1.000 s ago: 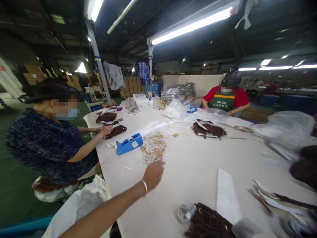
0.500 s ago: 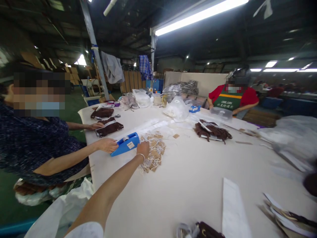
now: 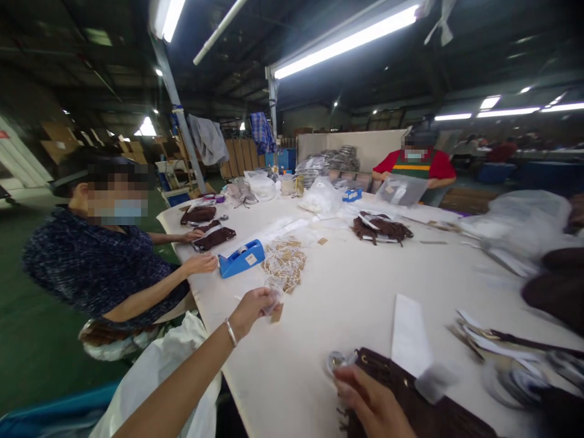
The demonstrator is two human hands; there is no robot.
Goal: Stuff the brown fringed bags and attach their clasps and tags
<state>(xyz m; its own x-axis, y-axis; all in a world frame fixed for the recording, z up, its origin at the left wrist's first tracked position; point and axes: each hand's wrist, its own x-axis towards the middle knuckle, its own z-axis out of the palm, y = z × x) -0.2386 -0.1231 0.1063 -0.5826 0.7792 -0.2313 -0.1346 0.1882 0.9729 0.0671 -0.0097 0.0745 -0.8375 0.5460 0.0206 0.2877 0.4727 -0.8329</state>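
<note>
Plastic (image 3: 272,297), translucent, crumpled, pinched in left grip (image 3: 249,311) beside brown tag (image 3: 277,314); right grip (image 3: 371,401), I cannot tell.

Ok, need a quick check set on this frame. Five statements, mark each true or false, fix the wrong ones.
1. The left hand holds a small clear plastic piece, with a brown cardboard tag below it. True.
2. The blue plastic tape dispenser stands right of the pile of brown tags and white cords in the picture. False: it stands left of it.
3. The right hand is nearer the dark brown item with metal eyelets than that pile. True.
4. A silver-coloured bracelet circles the right wrist. False: it is on the left.
5. A flat white strip lies on the table. True.
</note>
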